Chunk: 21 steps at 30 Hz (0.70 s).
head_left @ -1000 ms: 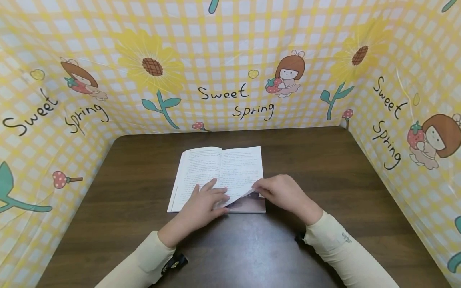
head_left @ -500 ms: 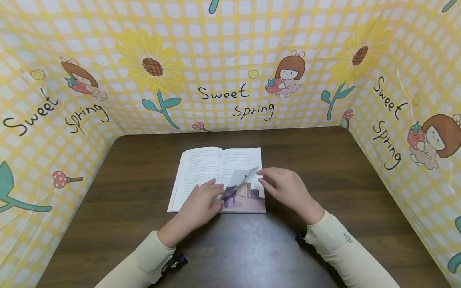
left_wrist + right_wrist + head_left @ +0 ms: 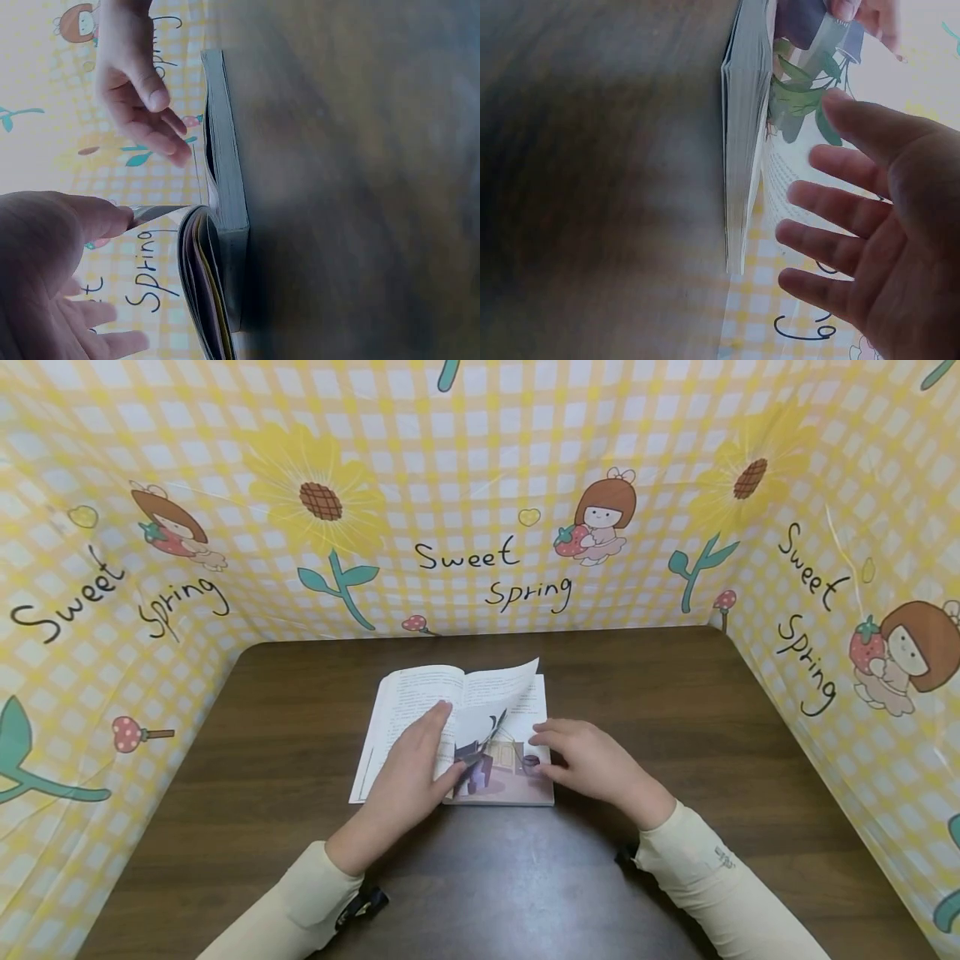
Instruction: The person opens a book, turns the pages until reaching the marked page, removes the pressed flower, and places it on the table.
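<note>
An open book (image 3: pixel 416 718) lies on the table, text on its left page and a coloured picture at the lower right. One page (image 3: pixel 517 681) stands lifted and bowed over the right half, its picture side showing below. My left hand (image 3: pixel 408 768) lies over the book's middle, fingers extended; its thumb (image 3: pixel 105 217) meets the lifted page's lower edge, set apart from the fingers. Beside the right edge is my right hand (image 3: pixel 592 764), its fingertips overlapping the picture page in the head view. In the right wrist view its spread fingers (image 3: pixel 832 232) hold nothing.
The dark wooden table (image 3: pixel 285 693) extends around the book. Yellow checked cloth (image 3: pixel 480 477) with flowers and figures walls off the back and both sides. Dark wrist bands (image 3: pixel 363 906) sit at the cuffs of both pale sleeves (image 3: pixel 292 893).
The page's lower right corner has been lifted leftward, uncovering the picture beneath. My right fingers have let go of it and moved lower; my left thumb now meets the page.
</note>
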Available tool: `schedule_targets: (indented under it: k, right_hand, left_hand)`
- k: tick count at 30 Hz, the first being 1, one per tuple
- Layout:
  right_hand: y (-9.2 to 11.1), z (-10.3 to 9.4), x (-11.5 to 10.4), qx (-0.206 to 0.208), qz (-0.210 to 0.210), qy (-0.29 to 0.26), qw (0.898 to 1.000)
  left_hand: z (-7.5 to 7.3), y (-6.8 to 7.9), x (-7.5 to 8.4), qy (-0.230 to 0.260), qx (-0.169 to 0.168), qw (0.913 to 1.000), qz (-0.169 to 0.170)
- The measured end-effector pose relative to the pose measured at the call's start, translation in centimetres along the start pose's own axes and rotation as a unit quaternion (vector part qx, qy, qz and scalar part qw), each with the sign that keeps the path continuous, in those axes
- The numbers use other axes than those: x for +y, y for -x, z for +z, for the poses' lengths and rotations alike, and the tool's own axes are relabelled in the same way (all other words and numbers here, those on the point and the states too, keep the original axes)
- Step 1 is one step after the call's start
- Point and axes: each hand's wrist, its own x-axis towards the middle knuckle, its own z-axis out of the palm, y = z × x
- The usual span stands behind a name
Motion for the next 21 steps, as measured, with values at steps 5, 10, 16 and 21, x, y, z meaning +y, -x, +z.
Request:
schedule_targets:
  k: [5, 10, 16, 21]
  right_hand:
    - [0.2, 0.2, -0.1, -0.067, -0.005, -0.002, 0.998]
    - [0.4, 0.3, 0.0, -0.118, 0.001, -0.016, 0.993]
    - [0.5, 0.5, 0.1, -0.132, 0.011, -0.023, 0.991]
    - [0.4, 0.5, 0.1, -0.136, 0.01, -0.026, 0.99]
  left_hand:
    - [-0.2, 0.0, -0.1, -0.013, 0.024, 0.9995, 0.018]
    - [-0.2, 0.1, -0.4, -0.056, 0.047, 0.9961, 0.049]
    - [-0.6, -0.1, -0.8, -0.116, 0.042, 0.9871, 0.101]
    - [-1.1, -0.2, -0.9, -0.147, 0.021, 0.9804, 0.129]
